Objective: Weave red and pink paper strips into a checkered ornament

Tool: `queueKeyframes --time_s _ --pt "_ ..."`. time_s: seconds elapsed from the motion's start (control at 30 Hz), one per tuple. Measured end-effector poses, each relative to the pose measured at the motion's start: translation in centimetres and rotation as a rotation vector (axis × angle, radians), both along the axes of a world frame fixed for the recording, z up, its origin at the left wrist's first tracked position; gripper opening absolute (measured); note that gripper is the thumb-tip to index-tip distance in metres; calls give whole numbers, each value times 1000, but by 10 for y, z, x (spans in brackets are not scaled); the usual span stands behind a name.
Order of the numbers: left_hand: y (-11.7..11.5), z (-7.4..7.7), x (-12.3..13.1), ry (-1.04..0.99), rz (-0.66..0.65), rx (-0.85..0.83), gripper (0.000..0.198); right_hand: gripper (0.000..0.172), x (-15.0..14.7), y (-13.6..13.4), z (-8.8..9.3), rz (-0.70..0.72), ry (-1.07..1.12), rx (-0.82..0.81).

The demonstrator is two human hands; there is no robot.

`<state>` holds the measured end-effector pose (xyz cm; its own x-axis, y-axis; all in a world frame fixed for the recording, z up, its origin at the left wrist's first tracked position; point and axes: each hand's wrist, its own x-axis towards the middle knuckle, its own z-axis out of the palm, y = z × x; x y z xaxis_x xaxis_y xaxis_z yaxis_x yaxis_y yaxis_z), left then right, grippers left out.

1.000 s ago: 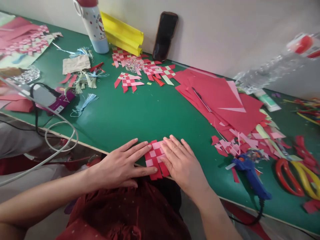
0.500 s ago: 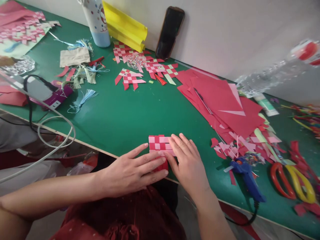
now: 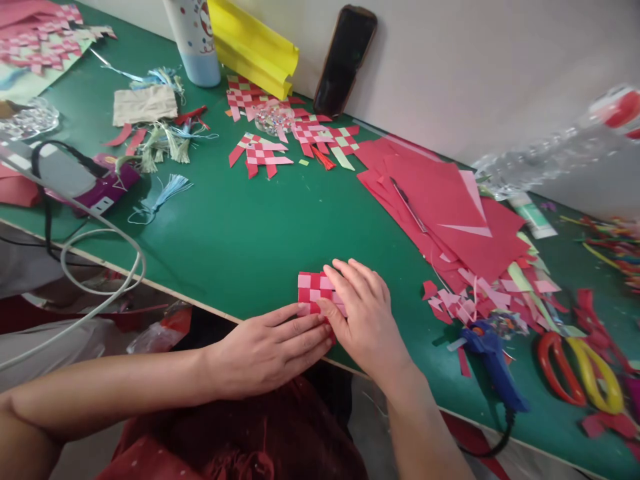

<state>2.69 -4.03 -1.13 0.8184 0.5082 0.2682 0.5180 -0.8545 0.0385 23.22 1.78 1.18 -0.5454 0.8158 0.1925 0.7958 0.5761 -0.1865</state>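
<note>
A small woven piece of red and pink paper strips (image 3: 314,283) lies at the table's front edge, checkered on top. My left hand (image 3: 273,350) rests flat across its near side, fingers stretched out and close together. Over its right end lies my right hand (image 3: 367,317), fingers extended and thumb pressing on the strips. Neither hand is wrapped round anything. Both hands cover the near and right parts of the weave, so the strip ends there are mostly hidden.
Red paper sheets (image 3: 435,207) with a pen, paper scraps (image 3: 490,293), a blue glue gun (image 3: 493,363) and scissors (image 3: 595,373) are on the right. Woven fish-like pieces (image 3: 260,155), a phone (image 3: 345,60) and a cup (image 3: 200,63) stand farther back. Tassels (image 3: 167,193) and a white cable (image 3: 137,267) are left.
My right hand has slid left over the weave, covering more of it. The left hand's fingers have drawn together and its index finger has come down toward the near side.
</note>
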Motion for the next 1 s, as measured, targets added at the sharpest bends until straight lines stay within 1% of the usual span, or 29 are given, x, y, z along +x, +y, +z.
queueKeyframes --time_s 0.2,0.33,0.43,0.5,0.57,0.67,0.77,1.0 --pt "2 0 0 -14 -6 35 43 41 -1 4 -4 3 -20 -16" --pt "2 1 -2 -25 -32 44 43 42 9 8 3 54 15 27" --pt "2 1 -3 -23 -46 39 43 30 16 9 8 117 78 66" --pt "1 0 -2 -17 -48 36 42 22 21 9 7 152 108 65" --pt "1 1 -1 -14 -41 29 42 21 23 7 3 167 109 46" --pt "-2 1 3 -12 -17 6 42 27 25 7 -4 154 95 24" --pt "-7 0 5 -11 9 -5 43 28 25 7 -8 124 99 9" --pt "-16 -2 7 -1 29 14 42 26 22 5 -7 85 100 20"
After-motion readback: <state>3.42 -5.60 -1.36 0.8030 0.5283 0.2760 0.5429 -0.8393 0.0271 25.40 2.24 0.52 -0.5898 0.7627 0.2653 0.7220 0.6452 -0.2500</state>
